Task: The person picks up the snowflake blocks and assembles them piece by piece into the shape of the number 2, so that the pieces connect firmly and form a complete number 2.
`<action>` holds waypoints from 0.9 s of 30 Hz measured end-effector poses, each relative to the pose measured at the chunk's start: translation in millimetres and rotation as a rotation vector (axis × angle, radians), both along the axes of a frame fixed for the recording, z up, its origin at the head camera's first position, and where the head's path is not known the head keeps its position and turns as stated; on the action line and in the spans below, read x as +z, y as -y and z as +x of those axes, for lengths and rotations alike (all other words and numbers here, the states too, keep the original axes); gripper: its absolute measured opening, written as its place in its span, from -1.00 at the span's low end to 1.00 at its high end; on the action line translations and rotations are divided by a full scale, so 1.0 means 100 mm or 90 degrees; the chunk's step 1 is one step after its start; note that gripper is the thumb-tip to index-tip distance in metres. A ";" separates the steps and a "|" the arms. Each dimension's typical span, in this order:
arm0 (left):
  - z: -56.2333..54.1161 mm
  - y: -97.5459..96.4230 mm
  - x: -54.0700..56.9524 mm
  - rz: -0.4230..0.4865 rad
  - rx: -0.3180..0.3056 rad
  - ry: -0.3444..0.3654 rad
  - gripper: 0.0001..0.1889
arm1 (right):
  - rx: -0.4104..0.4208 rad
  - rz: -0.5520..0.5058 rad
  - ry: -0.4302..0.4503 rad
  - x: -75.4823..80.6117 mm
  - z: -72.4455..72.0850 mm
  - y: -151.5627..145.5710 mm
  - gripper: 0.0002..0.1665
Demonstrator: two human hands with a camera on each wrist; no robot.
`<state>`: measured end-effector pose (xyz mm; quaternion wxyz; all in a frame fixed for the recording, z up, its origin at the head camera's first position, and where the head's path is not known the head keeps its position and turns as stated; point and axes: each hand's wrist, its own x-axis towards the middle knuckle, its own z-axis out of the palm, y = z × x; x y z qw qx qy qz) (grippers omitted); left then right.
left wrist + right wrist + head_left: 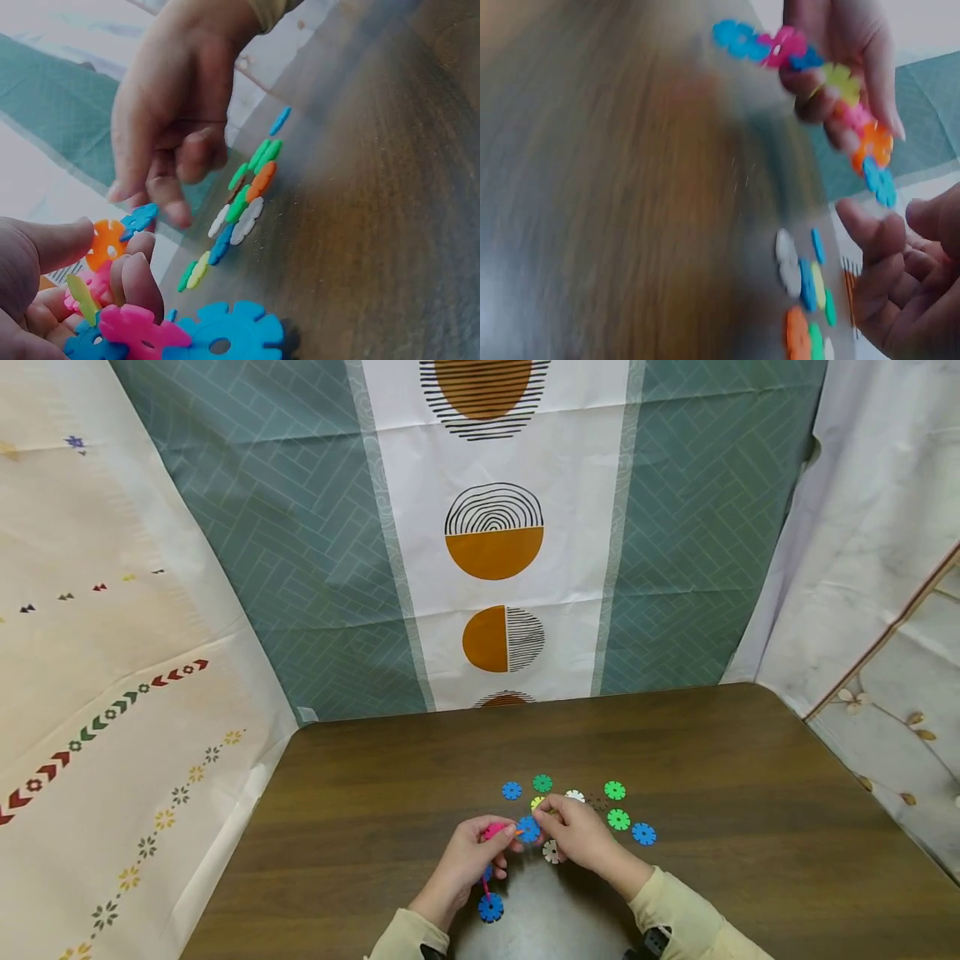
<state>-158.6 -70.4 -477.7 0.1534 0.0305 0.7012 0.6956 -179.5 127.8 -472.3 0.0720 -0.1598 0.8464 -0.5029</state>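
My left hand (467, 858) holds a chain of slotted, flower-shaped plastic discs. In the right wrist view the chain runs from blue and pink through blue, yellow and pink to an orange disc (876, 144), with a blue disc (880, 182) at the tip. The thumb lies against the orange disc; the other end, a large blue disc (232, 334), hangs out below the palm. My right hand (581, 837) hovers beside the tip, fingers bent and fingertips close to that blue disc. A gap shows between its thumb and forefinger, with nothing in it.
Loose discs lie on the brown table (360, 827) beyond and around my right hand, among them a blue disc (512, 791), a green disc (615, 790), another blue disc (644, 834) and a white disc (551, 852). A patterned cloth (675, 527) hangs behind the table's far edge.
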 end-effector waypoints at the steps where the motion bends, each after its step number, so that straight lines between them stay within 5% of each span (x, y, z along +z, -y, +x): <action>1: -0.01 0.01 0.00 0.002 0.000 0.001 -0.70 | 0.000 0.040 -0.035 -0.01 0.00 -0.03 -0.90; 4: -0.02 0.03 0.00 0.010 0.002 0.003 -0.70 | 0.016 0.163 -0.125 -0.04 0.01 -0.10 -0.96; 7: -0.03 0.04 -0.01 0.015 0.006 0.005 -0.68 | 0.053 0.266 -0.195 -0.08 0.03 -0.16 -0.81; 12: -0.04 0.04 -0.03 0.016 0.016 0.015 -0.62 | 0.073 0.328 -0.271 -0.13 0.04 -0.18 -0.67; 18: -0.02 0.04 -0.03 0.019 0.031 0.027 -0.61 | 0.041 0.298 -0.252 -0.15 0.05 -0.19 -0.54; 27: -0.02 0.04 -0.05 0.041 0.088 0.041 -0.62 | 0.005 0.110 -0.134 -0.15 0.07 -0.18 -0.90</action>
